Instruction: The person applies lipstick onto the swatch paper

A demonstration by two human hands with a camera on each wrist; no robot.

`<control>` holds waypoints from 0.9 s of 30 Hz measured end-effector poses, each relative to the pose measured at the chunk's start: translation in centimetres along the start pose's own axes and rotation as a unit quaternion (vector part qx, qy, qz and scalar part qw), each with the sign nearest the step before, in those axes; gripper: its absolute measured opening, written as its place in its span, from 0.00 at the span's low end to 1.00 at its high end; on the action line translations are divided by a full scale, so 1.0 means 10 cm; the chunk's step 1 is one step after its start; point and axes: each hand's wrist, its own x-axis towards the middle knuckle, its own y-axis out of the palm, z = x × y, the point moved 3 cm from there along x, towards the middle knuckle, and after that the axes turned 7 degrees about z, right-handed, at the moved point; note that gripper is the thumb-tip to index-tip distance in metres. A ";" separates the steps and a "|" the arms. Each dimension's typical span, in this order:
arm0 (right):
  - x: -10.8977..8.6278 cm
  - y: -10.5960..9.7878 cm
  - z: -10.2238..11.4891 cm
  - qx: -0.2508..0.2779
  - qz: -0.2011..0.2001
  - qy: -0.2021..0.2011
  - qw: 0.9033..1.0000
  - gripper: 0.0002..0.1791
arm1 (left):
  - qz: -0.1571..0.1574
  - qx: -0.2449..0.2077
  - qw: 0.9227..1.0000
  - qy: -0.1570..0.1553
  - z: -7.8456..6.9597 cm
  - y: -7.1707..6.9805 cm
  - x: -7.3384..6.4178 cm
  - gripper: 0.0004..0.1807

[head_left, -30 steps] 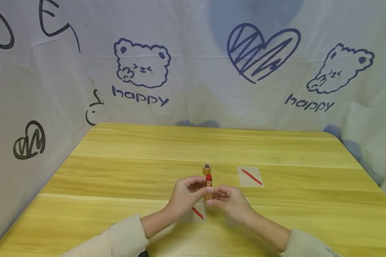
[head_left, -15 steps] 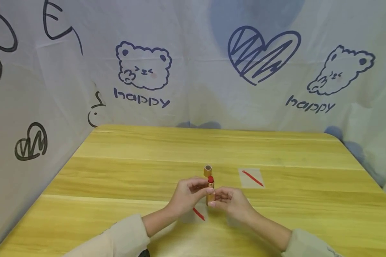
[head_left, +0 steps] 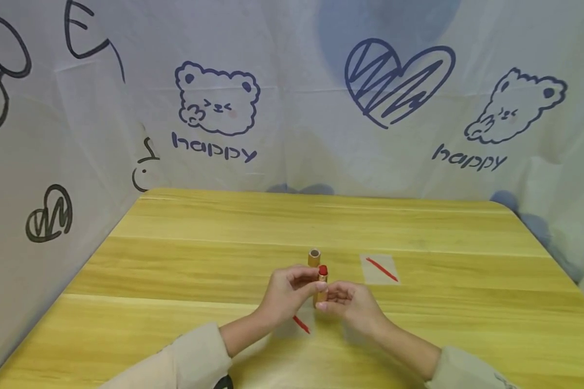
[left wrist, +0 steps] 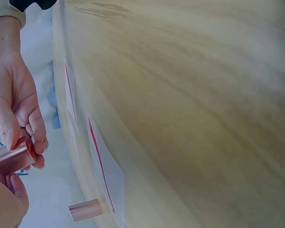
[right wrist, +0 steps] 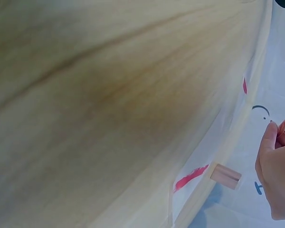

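Note:
A lipstick [head_left: 322, 294] with a gold case stands upright between both hands above the table, its red tip showing at the top. My left hand [head_left: 284, 294] pinches the upper part of the case between thumb and fingers. Lower down, the thumb and fingers of my right hand [head_left: 360, 308] grip the base. In the left wrist view the right hand [left wrist: 16, 85] reaches in from the top, its fingers round the shiny lipstick case [left wrist: 13, 157]. Just behind the hands, the gold lipstick cap [head_left: 313, 257] stands on the table with its hollow end up.
To the right of the cap lies a pale paper square [head_left: 388, 263] with a red diagonal stroke. Another marked paper [head_left: 304, 328] is partly hidden below the left hand, and a pale patch [head_left: 352, 336] shows under the right wrist. A drawn-on white cloth [head_left: 302, 135] hangs behind the wooden table [head_left: 199, 259].
Both hands have shifted slightly to the right with the lipstick, so its red tip now sits right of the cap. The cap and papers stay in place on the table.

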 end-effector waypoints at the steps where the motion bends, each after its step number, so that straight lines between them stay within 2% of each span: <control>1: 0.00 0.00 0.00 0.003 -0.002 0.004 1.000 0.18 | -0.003 0.005 1.000 0.003 -0.01 0.00 0.00 0.11; 4: 0.00 0.00 0.02 0.006 -0.010 0.020 1.000 0.19 | -0.015 0.012 1.000 0.004 -0.02 0.01 0.00 0.11; 12: -0.01 0.02 0.07 0.026 -0.021 0.022 0.999 0.16 | -0.055 0.008 0.998 -0.009 -0.04 0.03 -0.03 0.11; 21: 0.00 0.04 0.05 0.007 -0.052 0.018 0.998 0.14 | -0.101 0.019 0.995 -0.001 -0.03 0.07 -0.07 0.10; 24: 0.00 0.04 0.05 0.006 -0.049 0.017 0.999 0.14 | -0.104 0.015 0.994 -0.003 -0.02 0.07 -0.07 0.10; 27: -0.01 0.03 0.06 0.006 -0.034 0.020 0.999 0.14 | -0.089 -0.003 0.996 -0.006 -0.01 0.05 -0.06 0.11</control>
